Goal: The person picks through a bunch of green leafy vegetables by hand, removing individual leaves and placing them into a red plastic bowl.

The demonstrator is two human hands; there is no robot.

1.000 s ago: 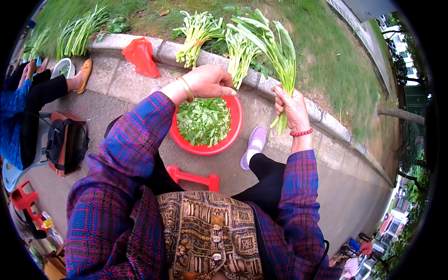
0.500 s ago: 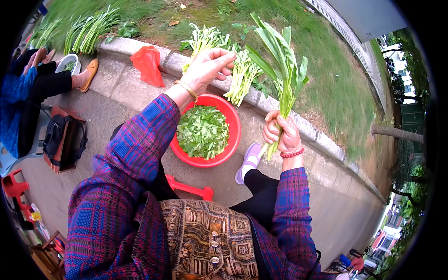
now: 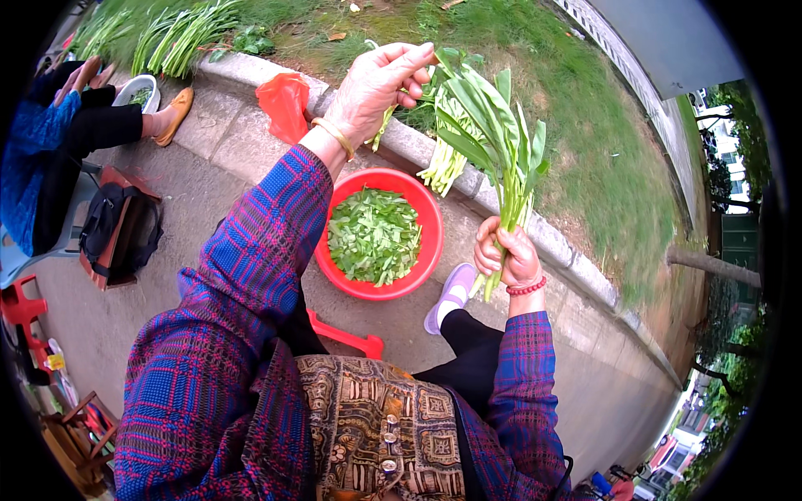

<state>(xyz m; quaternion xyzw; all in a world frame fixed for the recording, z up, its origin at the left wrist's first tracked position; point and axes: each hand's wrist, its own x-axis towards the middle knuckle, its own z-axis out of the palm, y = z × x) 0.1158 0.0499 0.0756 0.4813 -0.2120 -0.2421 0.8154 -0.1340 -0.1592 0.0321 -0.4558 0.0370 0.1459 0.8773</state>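
Note:
My right hand point(image 3: 510, 255) grips a bunch of leafy greens point(image 3: 493, 142) by its pale stalks, leaves upward. My left hand point(image 3: 376, 92) is raised at the upper middle, thumb and forefinger pinched beside the bunch's leaf tips; what is between them is too small to make out. Below, a red basin point(image 3: 426, 255) holds cut green leaves point(image 3: 372, 234). More stalk bundles point(image 3: 443, 167) lie on the kerb behind the held bunch, partly hidden by it and by my left hand.
A person in blue point(image 3: 38, 159) sits at left beside a white bowl point(image 3: 150, 92) and more greens point(image 3: 184, 37). A red bag point(image 3: 284, 104) lies by the kerb point(image 3: 560, 250) bordering grass. A dark bag point(image 3: 113, 225), red stools point(image 3: 25, 309) and a tree trunk point(image 3: 710, 264) are also visible.
My left hand has risen from over the basin to the leaf tips, its fingertips pinching. My right hand, with the bunch, has moved lower in the view than a second ago.

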